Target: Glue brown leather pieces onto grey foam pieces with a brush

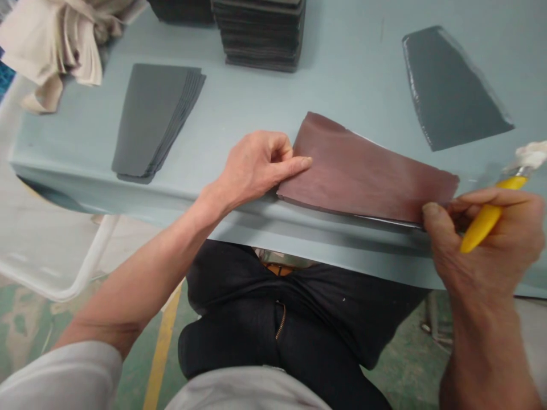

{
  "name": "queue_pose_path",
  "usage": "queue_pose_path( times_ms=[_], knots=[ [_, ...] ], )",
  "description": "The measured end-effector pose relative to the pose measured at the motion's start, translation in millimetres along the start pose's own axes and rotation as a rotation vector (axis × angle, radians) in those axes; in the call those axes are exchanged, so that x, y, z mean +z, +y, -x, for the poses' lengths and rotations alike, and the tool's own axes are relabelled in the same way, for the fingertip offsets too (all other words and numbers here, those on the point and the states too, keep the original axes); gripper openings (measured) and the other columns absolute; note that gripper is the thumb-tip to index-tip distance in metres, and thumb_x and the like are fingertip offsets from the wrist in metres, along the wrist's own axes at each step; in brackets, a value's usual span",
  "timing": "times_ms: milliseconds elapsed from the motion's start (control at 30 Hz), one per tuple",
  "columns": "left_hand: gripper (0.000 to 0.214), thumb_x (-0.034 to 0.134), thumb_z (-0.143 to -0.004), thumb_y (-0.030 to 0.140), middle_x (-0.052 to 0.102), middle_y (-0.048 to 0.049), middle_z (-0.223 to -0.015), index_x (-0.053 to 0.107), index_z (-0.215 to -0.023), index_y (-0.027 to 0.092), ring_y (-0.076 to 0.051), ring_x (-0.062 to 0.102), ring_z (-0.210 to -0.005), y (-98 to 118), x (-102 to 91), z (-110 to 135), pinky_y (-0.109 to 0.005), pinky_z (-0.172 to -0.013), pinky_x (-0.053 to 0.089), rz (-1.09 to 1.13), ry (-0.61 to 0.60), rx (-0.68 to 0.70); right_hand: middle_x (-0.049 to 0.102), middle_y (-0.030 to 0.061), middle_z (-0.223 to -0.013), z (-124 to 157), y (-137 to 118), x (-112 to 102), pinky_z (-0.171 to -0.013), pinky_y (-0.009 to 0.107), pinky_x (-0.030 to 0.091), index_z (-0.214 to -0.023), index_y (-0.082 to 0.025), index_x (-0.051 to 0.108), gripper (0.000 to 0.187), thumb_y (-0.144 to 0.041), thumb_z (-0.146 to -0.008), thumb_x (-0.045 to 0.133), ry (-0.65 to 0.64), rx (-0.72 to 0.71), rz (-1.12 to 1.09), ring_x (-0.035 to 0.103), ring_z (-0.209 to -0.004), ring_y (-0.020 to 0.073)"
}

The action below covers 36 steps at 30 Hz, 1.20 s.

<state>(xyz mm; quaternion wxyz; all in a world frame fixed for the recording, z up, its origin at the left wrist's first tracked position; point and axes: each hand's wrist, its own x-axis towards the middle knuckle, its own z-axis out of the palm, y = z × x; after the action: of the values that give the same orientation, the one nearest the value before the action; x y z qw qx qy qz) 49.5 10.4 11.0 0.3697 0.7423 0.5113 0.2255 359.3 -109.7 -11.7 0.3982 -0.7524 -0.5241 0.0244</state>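
A reddish-brown leather-like panel [363, 171] lies near the table's front edge, with a pale strip showing along parts of its long sides. My left hand [267, 162] pinches the panel's left end, thumb on top and fingers beneath. At the other end, my right hand [491, 228] grips the near right corner between thumb and finger. That same hand also holds a yellow-handled brush [482, 228], its tip covered in white stuff and pointing up to the right. Beyond it lies a dark grey panel [457, 91] with whitish, shiny smears along its edges.
A fanned pile of grey panels [156, 119] lies on the left of the table [350, 68]. Tall stacks of dark pieces [260, 34] stand at the back. Beige fabric strips [64, 45] hang over the far left corner, near a white frame [81, 273].
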Motion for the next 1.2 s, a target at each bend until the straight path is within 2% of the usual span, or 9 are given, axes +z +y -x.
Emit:
queue_pose_path(
  times_ms=[133,233,400,600,800,967,1067,1200],
  knots=[
    [0.044,0.078,-0.093,0.04,0.05,0.0026,-0.059,0.052,-0.063,0.022,-0.014,0.047,-0.062,1,0.2,1,-0.031,-0.059,0.03,0.017,0.007,-0.014,0.056,-0.0029,-0.06,-5,2,3,-0.052,0.037,0.049,-0.081,-0.031,0.049,0.057,-0.065,-0.051,0.086,0.013,0.047,0.021,0.054,-0.049,0.0191],
    [0.044,0.078,-0.093,0.041,0.05,0.0018,-0.059,0.052,-0.063,0.022,-0.015,0.047,-0.062,2,0.1,1,-0.032,-0.06,0.03,0.034,0.005,-0.012,0.056,-0.0028,-0.06,-7,4,3,-0.053,0.038,0.048,-0.079,-0.031,0.049,0.062,-0.063,-0.046,0.091,0.003,0.083,0.015,0.053,-0.05,0.019],
    [0.044,0.079,-0.093,0.039,0.05,0.0018,-0.059,0.053,-0.063,0.022,-0.015,0.046,-0.063,2,-0.1,1,-0.033,-0.061,0.03,0.028,0.009,-0.009,0.057,-0.0006,-0.065,-4,10,2,-0.056,0.038,0.048,-0.085,-0.03,0.054,0.062,-0.062,-0.048,0.091,0.032,0.046,0.01,0.054,-0.055,0.02],
    [0.045,0.079,-0.095,0.038,0.05,0.0019,-0.06,0.052,-0.063,0.022,-0.014,0.046,-0.064,4,-0.6,2,-0.033,-0.062,0.029,0.025,0.011,-0.018,0.055,-0.0013,-0.064,-4,15,3,-0.053,0.037,0.044,-0.084,-0.03,0.053,0.059,-0.057,-0.048,0.091,0.022,0.044,-0.003,0.05,-0.054,0.0178],
    [0.046,0.078,-0.096,0.038,0.05,0.0023,-0.059,0.051,-0.063,0.022,-0.014,0.046,-0.064,5,-1.2,2,-0.033,-0.062,0.029,0.011,0.0,-0.017,0.055,-0.0031,-0.061,-6,8,5,-0.052,0.035,0.041,-0.079,-0.03,0.051,0.056,-0.055,-0.047,0.09,0.058,0.045,0.004,0.049,-0.051,0.0169],
    [0.047,0.079,-0.096,0.038,0.051,0.0017,-0.06,0.051,-0.062,0.022,-0.015,0.048,-0.064,6,-0.9,2,-0.033,-0.062,0.031,0.017,0.005,-0.012,0.054,-0.0029,-0.06,-6,5,4,-0.05,0.035,0.043,-0.079,-0.031,0.05,0.055,-0.056,-0.047,0.088,0.051,0.051,0.015,0.049,-0.049,0.0173],
    [0.046,0.079,-0.095,0.037,0.05,0.0019,-0.06,0.051,-0.062,0.022,-0.014,0.048,-0.064,6,-1.0,2,-0.032,-0.061,0.032,0.02,0.005,-0.023,0.057,-0.0019,-0.063,-4,10,2,-0.052,0.034,0.044,-0.081,-0.03,0.052,0.049,-0.05,-0.052,0.086,0.043,0.021,0.011,0.052,-0.052,0.0175],
    [0.045,0.079,-0.095,0.04,0.051,0.0014,-0.06,0.052,-0.064,0.022,-0.015,0.05,-0.066,5,-0.7,3,-0.032,-0.062,0.033,0.017,0.011,-0.025,0.055,-0.0011,-0.063,-3,15,1,-0.051,0.034,0.042,-0.081,-0.03,0.052,0.048,-0.052,-0.054,0.085,0.046,-0.04,-0.001,0.048,-0.052,0.0173]
  ],
)
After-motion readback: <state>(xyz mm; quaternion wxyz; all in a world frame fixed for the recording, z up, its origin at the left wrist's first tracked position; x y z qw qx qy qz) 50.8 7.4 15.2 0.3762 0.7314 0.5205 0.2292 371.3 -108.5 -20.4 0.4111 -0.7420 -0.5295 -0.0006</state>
